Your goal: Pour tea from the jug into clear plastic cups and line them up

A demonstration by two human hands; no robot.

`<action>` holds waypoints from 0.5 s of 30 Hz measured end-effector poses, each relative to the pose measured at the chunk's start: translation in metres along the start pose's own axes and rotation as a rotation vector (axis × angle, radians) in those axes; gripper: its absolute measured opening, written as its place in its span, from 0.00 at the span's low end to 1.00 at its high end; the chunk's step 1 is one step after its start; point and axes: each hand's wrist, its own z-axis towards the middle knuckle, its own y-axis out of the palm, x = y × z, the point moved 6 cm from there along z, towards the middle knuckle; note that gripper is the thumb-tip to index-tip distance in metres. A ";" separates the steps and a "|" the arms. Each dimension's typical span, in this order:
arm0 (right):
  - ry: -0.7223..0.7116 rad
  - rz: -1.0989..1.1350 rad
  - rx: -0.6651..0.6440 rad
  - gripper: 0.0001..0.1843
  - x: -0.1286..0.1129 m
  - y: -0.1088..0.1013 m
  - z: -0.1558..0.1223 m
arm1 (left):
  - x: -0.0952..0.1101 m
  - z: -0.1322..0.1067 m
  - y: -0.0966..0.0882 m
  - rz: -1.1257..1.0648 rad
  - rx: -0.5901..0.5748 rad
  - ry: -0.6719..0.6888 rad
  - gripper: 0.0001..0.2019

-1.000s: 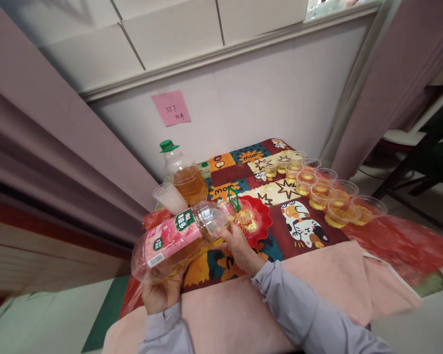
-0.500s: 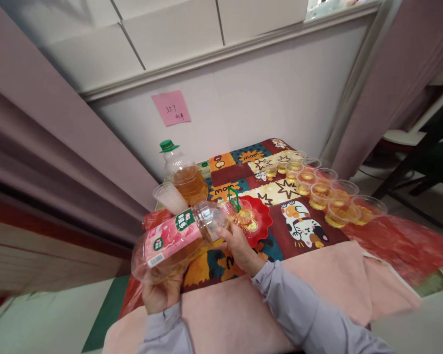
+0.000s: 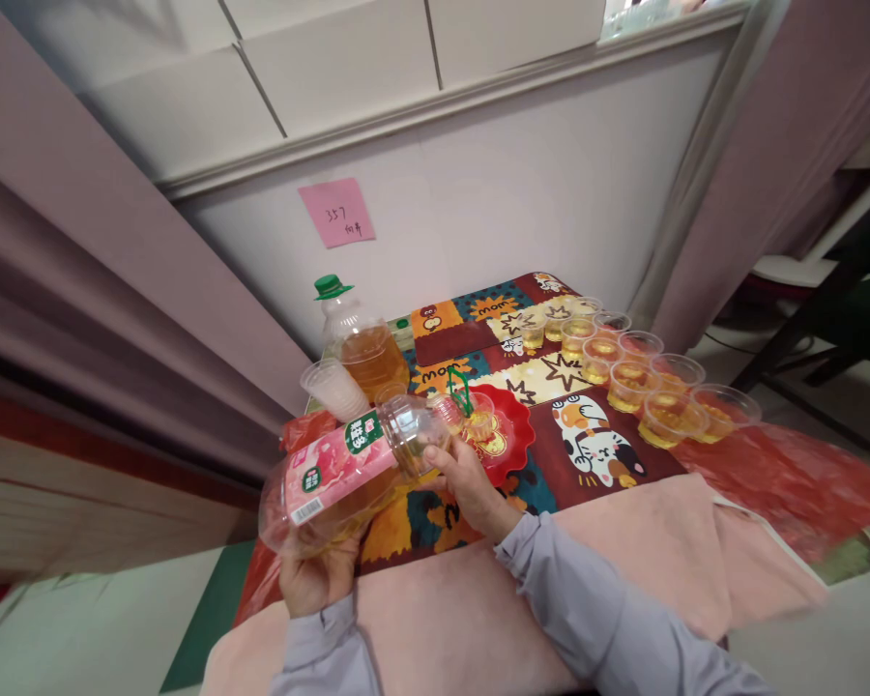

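Note:
A big clear plastic juice bottle point(image 3: 340, 474) with a pink label lies tilted almost level, its mouth pointing right with a green handle ring point(image 3: 459, 391) about the neck. Under its base end, my left hand point(image 3: 323, 575) supports it with fingers wrapped below. My right hand point(image 3: 471, 483) grips the bottle near its shoulder, thumb on top. At the mouth is a clear plastic cup point(image 3: 480, 421) holding yellow liquid, inside a red scalloped tray point(image 3: 516, 435). Whether the mouth touches the cup's rim I cannot tell.
Several clear cups point(image 3: 632, 385) of yellow juice stand in rows on the right of the patterned mat point(image 3: 449, 342). A second, green-capped bottle point(image 3: 368, 353) and a stack of cups point(image 3: 333, 389) are at the back left. A pink cloth point(image 3: 435, 628) covers the front edge.

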 end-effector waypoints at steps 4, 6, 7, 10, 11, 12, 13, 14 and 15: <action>0.002 -0.003 0.005 0.39 0.002 -0.001 0.001 | 0.000 0.001 -0.002 0.005 0.005 -0.004 0.32; 0.004 -0.003 0.001 0.39 0.003 -0.001 0.001 | 0.000 0.001 -0.003 -0.005 0.015 -0.006 0.33; 0.003 -0.004 0.003 0.40 0.003 -0.001 0.001 | -0.001 0.001 -0.003 -0.008 0.010 -0.009 0.32; -0.003 -0.003 0.020 0.39 0.002 -0.002 0.001 | -0.001 0.002 -0.004 -0.007 -0.013 -0.013 0.33; 0.000 0.001 0.023 0.39 0.002 -0.001 0.001 | -0.001 0.002 -0.004 -0.003 -0.013 -0.009 0.34; 0.005 0.007 0.023 0.38 0.002 -0.001 0.001 | -0.001 0.002 -0.004 0.000 -0.013 -0.008 0.35; 0.010 0.013 0.019 0.38 0.002 -0.001 0.001 | 0.000 0.002 -0.005 0.000 -0.006 -0.003 0.35; 0.012 0.017 0.015 0.38 0.002 0.000 0.001 | 0.000 0.002 -0.005 0.000 -0.002 0.001 0.34; 0.012 0.019 0.012 0.38 0.002 0.001 0.001 | 0.000 0.002 -0.005 0.001 -0.004 0.001 0.33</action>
